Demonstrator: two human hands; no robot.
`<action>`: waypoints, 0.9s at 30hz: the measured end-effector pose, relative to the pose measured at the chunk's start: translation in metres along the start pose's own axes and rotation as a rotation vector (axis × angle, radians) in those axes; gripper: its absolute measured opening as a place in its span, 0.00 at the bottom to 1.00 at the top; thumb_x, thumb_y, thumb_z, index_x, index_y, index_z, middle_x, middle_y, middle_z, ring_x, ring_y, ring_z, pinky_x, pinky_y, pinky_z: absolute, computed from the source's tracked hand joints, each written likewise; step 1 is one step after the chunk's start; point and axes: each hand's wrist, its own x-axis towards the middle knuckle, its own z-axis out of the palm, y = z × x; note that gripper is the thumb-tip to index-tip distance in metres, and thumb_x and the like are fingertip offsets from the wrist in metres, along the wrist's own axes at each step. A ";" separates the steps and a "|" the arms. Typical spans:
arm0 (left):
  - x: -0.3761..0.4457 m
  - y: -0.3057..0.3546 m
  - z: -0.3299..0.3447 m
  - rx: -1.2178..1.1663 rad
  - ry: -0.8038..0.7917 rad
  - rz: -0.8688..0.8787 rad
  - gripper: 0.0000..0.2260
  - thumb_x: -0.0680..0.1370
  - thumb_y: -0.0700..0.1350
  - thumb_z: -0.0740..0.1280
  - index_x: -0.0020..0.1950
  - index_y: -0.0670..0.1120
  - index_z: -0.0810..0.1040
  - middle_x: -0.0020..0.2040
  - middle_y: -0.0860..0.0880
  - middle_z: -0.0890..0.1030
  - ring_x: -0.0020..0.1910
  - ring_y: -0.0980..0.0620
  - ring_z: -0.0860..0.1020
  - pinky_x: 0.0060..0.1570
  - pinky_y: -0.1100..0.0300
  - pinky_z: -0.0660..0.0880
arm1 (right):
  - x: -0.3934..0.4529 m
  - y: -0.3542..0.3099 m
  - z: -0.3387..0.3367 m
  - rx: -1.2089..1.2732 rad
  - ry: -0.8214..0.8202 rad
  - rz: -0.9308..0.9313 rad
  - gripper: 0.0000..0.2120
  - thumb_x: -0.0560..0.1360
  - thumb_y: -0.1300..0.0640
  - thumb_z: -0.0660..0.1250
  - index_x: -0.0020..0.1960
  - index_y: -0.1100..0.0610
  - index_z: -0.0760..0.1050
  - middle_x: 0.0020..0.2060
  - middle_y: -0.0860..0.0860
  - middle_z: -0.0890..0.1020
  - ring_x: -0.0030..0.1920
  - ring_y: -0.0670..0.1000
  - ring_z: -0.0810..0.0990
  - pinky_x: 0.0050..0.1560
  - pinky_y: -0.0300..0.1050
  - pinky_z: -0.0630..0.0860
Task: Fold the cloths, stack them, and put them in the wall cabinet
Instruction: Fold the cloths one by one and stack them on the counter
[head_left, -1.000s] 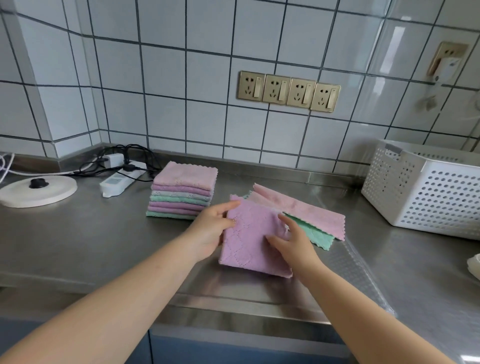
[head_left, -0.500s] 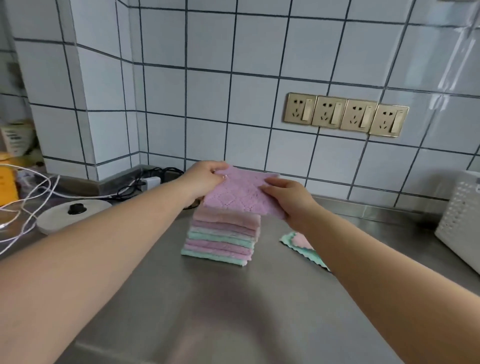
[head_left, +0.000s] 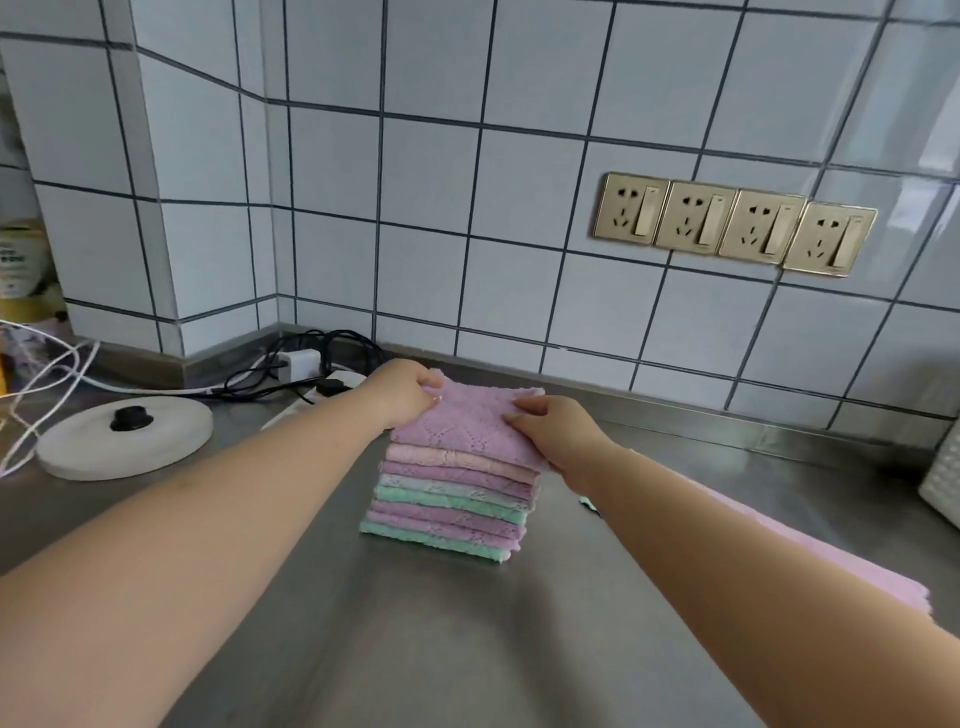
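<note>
A stack of several folded pink, purple and green cloths (head_left: 457, 499) stands on the steel counter (head_left: 415, 623) near the back wall. A folded purple cloth (head_left: 467, 421) lies on top of it. My left hand (head_left: 405, 392) pinches this cloth's far left corner. My right hand (head_left: 556, 431) grips its right edge. An unfolded pink cloth (head_left: 810, 556) lies flat to the right, partly hidden by my right forearm, with a sliver of green cloth (head_left: 589, 504) showing beside it. The wall cabinet is out of view.
A round white lid with a black knob (head_left: 124, 439) lies at the left. A charger and tangled black and white cables (head_left: 301, 364) sit behind the stack. A white perforated basket (head_left: 943, 483) shows at the right edge. Wall sockets (head_left: 732, 223) are above.
Both hands lifted the folded purple cloth from the counter, carried it left and set it down on top of the stack. The camera followed to the left.
</note>
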 end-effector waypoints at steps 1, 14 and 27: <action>0.000 0.000 -0.001 0.032 -0.019 0.002 0.17 0.79 0.40 0.62 0.69 0.42 0.71 0.72 0.46 0.67 0.70 0.47 0.67 0.66 0.61 0.62 | -0.001 -0.002 -0.001 -0.058 -0.009 -0.015 0.21 0.77 0.52 0.66 0.68 0.57 0.71 0.63 0.55 0.77 0.60 0.55 0.77 0.63 0.50 0.74; -0.009 0.016 0.037 0.464 -0.123 0.160 0.22 0.79 0.46 0.48 0.72 0.59 0.60 0.69 0.49 0.68 0.70 0.46 0.60 0.65 0.40 0.63 | 0.008 -0.007 0.028 -0.763 -0.142 -0.155 0.22 0.80 0.46 0.45 0.72 0.46 0.63 0.73 0.51 0.65 0.72 0.59 0.61 0.69 0.67 0.57; -0.024 0.009 0.039 0.624 0.041 0.074 0.25 0.80 0.57 0.48 0.75 0.49 0.59 0.77 0.47 0.56 0.75 0.46 0.54 0.72 0.44 0.53 | -0.024 0.014 0.025 -0.566 0.134 -0.101 0.25 0.79 0.42 0.50 0.73 0.50 0.60 0.76 0.50 0.58 0.73 0.56 0.60 0.72 0.61 0.55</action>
